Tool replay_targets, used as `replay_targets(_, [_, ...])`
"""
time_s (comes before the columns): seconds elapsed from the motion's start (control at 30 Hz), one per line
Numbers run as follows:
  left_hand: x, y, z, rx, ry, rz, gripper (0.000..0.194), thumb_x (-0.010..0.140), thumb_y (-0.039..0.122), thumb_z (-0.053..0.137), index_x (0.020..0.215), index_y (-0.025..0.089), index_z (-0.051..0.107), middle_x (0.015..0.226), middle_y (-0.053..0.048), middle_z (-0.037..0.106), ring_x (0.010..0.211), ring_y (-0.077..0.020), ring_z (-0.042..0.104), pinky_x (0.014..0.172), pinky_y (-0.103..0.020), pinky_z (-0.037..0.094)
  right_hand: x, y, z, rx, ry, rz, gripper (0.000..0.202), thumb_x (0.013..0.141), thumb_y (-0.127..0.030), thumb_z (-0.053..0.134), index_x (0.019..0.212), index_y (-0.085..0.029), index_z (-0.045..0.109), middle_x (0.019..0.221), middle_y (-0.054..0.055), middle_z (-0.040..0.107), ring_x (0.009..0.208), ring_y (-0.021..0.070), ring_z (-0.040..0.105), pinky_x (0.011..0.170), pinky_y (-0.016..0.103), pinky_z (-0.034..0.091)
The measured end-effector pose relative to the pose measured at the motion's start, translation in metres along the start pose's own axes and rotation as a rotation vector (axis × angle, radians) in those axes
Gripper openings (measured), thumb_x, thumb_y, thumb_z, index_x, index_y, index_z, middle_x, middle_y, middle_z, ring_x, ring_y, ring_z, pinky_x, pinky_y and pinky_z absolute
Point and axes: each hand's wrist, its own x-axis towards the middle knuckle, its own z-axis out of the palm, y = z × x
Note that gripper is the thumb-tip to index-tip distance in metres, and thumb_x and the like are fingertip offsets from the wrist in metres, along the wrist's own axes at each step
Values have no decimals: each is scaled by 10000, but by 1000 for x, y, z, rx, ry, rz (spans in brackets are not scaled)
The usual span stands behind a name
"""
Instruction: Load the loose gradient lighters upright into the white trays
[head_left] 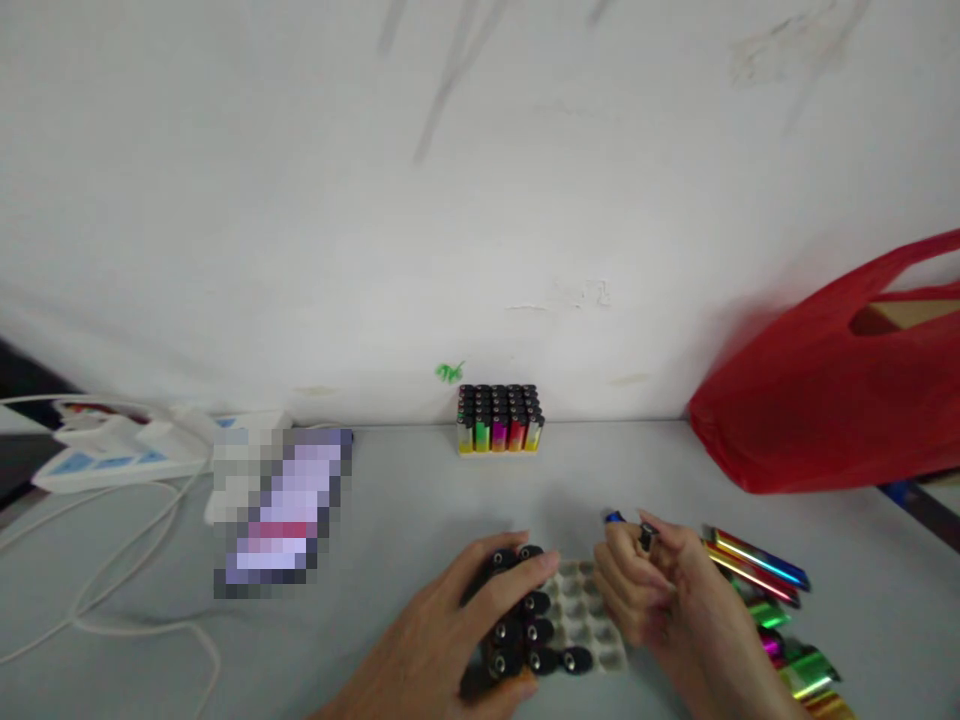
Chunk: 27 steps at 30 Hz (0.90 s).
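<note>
Here, near the counter's (420, 480) front edge, the left hand (480, 610) should press flat on the half-filled tray (592, 620) while the right hand (645, 580), pinching a lighter (645, 537), lowers it upright into an empty cell.

Bare worktop (420, 490) lies open between the tray (592, 620) under the hands and the full lighter pack (500, 420) at the wall. Loose lighters (757, 570) and a red bag (817, 400) crowd the right; a power strip (112, 455) and cables (112, 600) clutter the left.
</note>
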Motion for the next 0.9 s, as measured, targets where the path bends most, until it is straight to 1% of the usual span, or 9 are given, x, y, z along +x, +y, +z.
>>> replay_targets(0.2, [3,-1,0,-16,-15,-20,1115,819,46,851,1665,566,344,1660,17,534,1466,-293,624,1245,-409,531,-1,-3,-3,-43,25,61,700,881,-812,719,607,-253,398,610,-89,232,573,127,100,532,293,203])
replay_targets(0.3, [3,-2,0,-34,-18,-35,1136,814,37,850,1665,577,326,1643,23,547,1442,-288,639,1245,-411,528,-1,-2,-3,-79,22,70,682,904,-846,669,655,-239,486,617,-79,294,559,125,150,531,284,225])
replay_targets(0.37, [3,-1,-1,-45,-25,-43,1130,817,35,842,1660,581,324,1630,27,554,1422,-281,652,1230,-397,538,-1,0,0,-146,34,29,623,971,-811,616,747,-231,585,616,-64,374,546,130,238,546,282,274])
replay_targets(0.43, [3,-1,-1,-52,-28,-44,1137,813,37,842,1656,591,316,1623,36,557,1409,-273,662,1218,-375,543,-2,3,3,-243,60,-66,534,1045,-730,573,874,-235,676,646,-32,485,586,160,390,609,297,366])
replay_targets(0.53, [3,-1,0,-50,-26,-43,1129,815,49,842,1659,583,317,1612,34,564,1405,-274,664,1219,-371,539,-5,4,5,-480,98,-233,400,1095,-606,578,1027,-255,756,888,38,656,864,227,599,817,336,463])
replay_targets(0.6, [3,0,0,-48,-26,-40,1102,835,52,825,1663,574,317,1614,24,562,1406,-277,662,1222,-385,540,-6,4,3,-672,83,-307,340,1106,-550,590,1079,-272,783,1061,57,673,1042,254,631,924,348,468])
replay_targets(0.67, [3,2,0,-48,-27,-45,1104,847,42,814,1664,582,306,1615,23,557,1408,-278,660,1220,-397,542,-7,2,1,-831,50,-337,308,1119,-515,581,1115,-285,786,1096,54,673,1087,258,648,954,351,473])
replay_targets(0.77, [3,2,-1,-45,-33,-49,1150,836,27,830,1659,613,280,1599,31,557,1405,-276,660,1216,-397,544,-8,-1,-2,-966,49,-321,283,1126,-505,580,1138,-286,759,1033,33,700,1007,240,677,910,344,494])
replay_targets(0.9, [2,2,-1,-46,-40,-41,1188,826,-5,830,1657,624,259,1589,39,552,1402,-260,657,1220,-389,538,-8,-5,-2,-997,28,-293,272,1098,-514,637,1082,-269,754,973,18,752,921,220,695,826,319,518])
